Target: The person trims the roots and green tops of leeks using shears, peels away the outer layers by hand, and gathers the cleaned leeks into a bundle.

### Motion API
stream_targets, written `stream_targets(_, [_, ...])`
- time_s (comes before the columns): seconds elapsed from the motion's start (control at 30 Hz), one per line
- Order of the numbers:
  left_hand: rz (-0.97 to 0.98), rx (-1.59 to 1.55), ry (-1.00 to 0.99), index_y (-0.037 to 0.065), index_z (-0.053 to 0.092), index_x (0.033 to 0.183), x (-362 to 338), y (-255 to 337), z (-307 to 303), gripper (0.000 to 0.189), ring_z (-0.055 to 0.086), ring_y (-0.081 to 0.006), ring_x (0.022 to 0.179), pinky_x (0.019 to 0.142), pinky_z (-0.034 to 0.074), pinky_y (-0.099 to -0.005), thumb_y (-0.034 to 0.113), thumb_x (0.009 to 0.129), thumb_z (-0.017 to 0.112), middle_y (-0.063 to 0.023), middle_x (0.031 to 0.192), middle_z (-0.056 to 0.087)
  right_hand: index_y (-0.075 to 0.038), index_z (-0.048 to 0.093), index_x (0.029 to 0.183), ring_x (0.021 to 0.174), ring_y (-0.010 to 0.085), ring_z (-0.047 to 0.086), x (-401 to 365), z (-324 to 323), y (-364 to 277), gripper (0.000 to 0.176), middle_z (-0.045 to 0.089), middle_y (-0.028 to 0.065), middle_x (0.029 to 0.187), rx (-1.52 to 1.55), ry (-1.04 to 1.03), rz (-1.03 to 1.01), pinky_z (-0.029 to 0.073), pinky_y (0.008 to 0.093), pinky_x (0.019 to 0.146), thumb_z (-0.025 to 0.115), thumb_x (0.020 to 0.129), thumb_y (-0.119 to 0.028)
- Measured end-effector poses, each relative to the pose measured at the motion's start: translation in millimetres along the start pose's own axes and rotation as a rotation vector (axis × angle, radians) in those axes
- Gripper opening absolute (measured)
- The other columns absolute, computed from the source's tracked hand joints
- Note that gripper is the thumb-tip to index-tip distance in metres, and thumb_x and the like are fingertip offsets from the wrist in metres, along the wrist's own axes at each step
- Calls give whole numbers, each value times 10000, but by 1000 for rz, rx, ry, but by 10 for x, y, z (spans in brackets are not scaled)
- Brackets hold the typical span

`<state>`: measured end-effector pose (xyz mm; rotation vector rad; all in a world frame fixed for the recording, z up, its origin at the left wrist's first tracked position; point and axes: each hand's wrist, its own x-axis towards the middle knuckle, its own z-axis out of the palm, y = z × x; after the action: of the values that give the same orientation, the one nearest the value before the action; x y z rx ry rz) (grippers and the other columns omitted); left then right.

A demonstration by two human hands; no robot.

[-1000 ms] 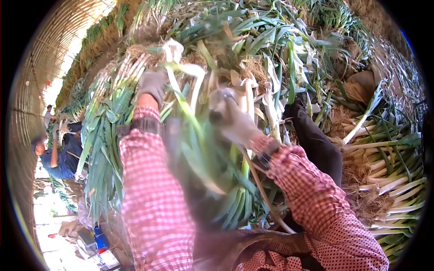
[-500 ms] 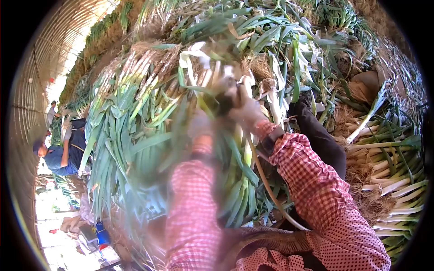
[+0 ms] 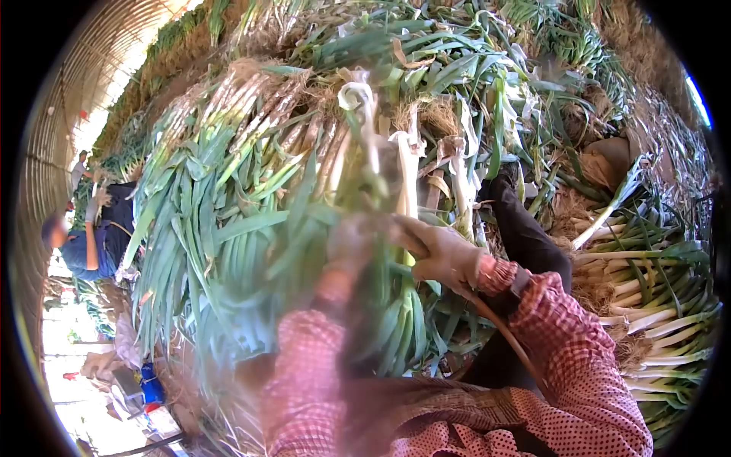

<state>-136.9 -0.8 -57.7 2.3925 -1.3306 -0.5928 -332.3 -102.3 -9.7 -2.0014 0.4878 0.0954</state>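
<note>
My left hand (image 3: pixel 352 240), blurred by motion, is closed around a leek (image 3: pixel 369 141) whose pale shaft points up and away, with a loose white strip curling at its top. Close beside it on the right, my gloved right hand (image 3: pixel 449 255) has its fingers bent toward that leek's green part; what they pinch is hidden. Under and beyond both hands, more leeks (image 3: pixel 409 175) lie roots away from me, green leaves toward me. A thin brown strap or strip (image 3: pixel 506 331) runs from below my right wrist toward my lap.
Left of my hands, a thick heap of leeks (image 3: pixel 202 186) spreads out. At the right, leeks (image 3: pixel 647 320) lie in a row, white ends inward. My dark-trousered leg (image 3: pixel 525 221) stretches between. Another person (image 3: pixel 87 244) works at far left, near a blue object (image 3: pixel 151 386).
My right hand has come down toward me and to the right, away from the white shafts. My left hand has also lowered slightly. At far left, the other person has shifted a little.
</note>
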Motion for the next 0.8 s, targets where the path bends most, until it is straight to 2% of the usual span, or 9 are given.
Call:
stream_targets(0.1, [89,161,449,89,679,1037,175,-371,103,252,674,-433,849,757,549,-483,292,895,631,-209,912,701,-41,274,1528,985,418,685,312,58,23,832,684,260,1040,-30,23,54,538,463,849,635,787,-152])
stream_targets(0.13, [-161,243,187,83,653,1067,175,-29,-107,295,672,-391,946,814,557,-471,303,873,676,-211,987,700,-39,272,1518,993,422,683,432,26,-21,817,683,259,1047,-54,41,102,538,467,853,636,796,-153])
stream_targets(0.23, [-123,480,263,73,620,1099,474,-320,316,368,676,-343,997,852,561,-469,326,848,712,-189,1055,701,-48,285,1469,1022,427,677,835,-51,-21,747,683,253,1072,-161,222,210,532,487,876,647,825,-160])
stream_targets(0.37, [-457,288,2,44,590,1248,349,330,-218,681,688,-299,1110,912,556,-432,486,775,802,-164,1221,694,-26,298,1463,1040,439,661,927,-127,149,726,680,263,1067,-145,327,192,514,488,906,635,841,-193])
stream_targets(0.5, [-411,277,-140,20,665,1228,482,13,-287,707,694,-300,1100,893,560,-417,531,760,802,-154,1197,712,-16,264,1508,1024,426,666,713,-87,280,771,675,276,1056,-114,277,183,516,486,896,618,839,-163])
stream_targets(0.63, [-380,-24,-324,-22,672,1225,542,-502,-64,682,686,-282,1102,935,521,-381,477,774,785,-180,1206,709,-52,248,1537,968,423,671,338,-21,381,821,671,262,1012,-9,372,227,526,470,881,622,807,-107])
stream_targets(0.7, [-198,162,-233,-2,684,1195,411,-538,71,627,683,-285,1060,929,508,-372,444,770,799,-155,1122,730,-72,228,1555,954,385,686,199,26,372,849,671,232,1040,-13,320,151,552,464,839,616,800,-89])
stream_targets(0.77, [-253,5,-300,25,673,1173,193,-268,-132,582,681,-317,1059,939,511,-384,431,775,796,-176,1114,722,-84,207,1569,965,366,691,-253,38,-8,874,672,217,1060,63,205,124,560,465,821,611,794,-76])
stream_targets(0.8, [-259,138,-191,35,665,1163,102,-158,-214,565,685,-325,1048,933,517,-391,425,776,794,-181,1110,721,-89,222,1580,970,347,698,-402,145,-23,923,679,218,1068,122,166,95,553,430,856,652,764,-99])
